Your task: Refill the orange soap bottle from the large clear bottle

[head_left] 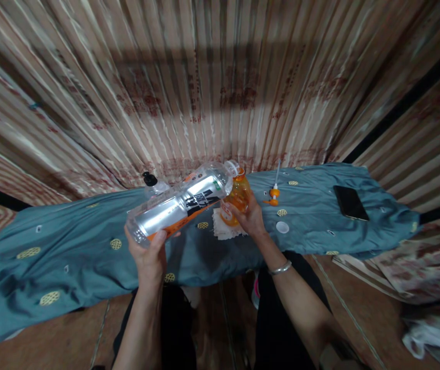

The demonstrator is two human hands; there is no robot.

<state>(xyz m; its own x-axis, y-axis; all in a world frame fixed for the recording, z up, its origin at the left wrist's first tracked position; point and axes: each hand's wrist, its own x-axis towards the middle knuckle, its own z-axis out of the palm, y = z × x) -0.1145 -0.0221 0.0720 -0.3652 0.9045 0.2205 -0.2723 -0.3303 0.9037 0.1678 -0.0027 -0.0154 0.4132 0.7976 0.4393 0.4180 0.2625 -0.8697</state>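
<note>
My left hand [150, 254] grips the base end of a large clear plastic bottle [173, 208] with a silver and orange label. The bottle is tilted, its neck up and to the right, meeting the mouth of an orange bottle [239, 192]. Around that orange bottle my right hand [249, 213] is wrapped. Below it lies a pale cloth [222, 228]. Whether liquid passes between the two mouths I cannot tell. To the right, an orange pump top [273, 194] with a clear tube lies on the cloth-covered surface, near a white round cap [282, 227].
A blue-green cloth with yellow patterns covers the long narrow table [89, 231]. Behind the clear bottle stands another bottle with a black pump top [149, 179]. A black phone [350, 202] lies at the right. Striped curtains [212, 92] hang close behind the table.
</note>
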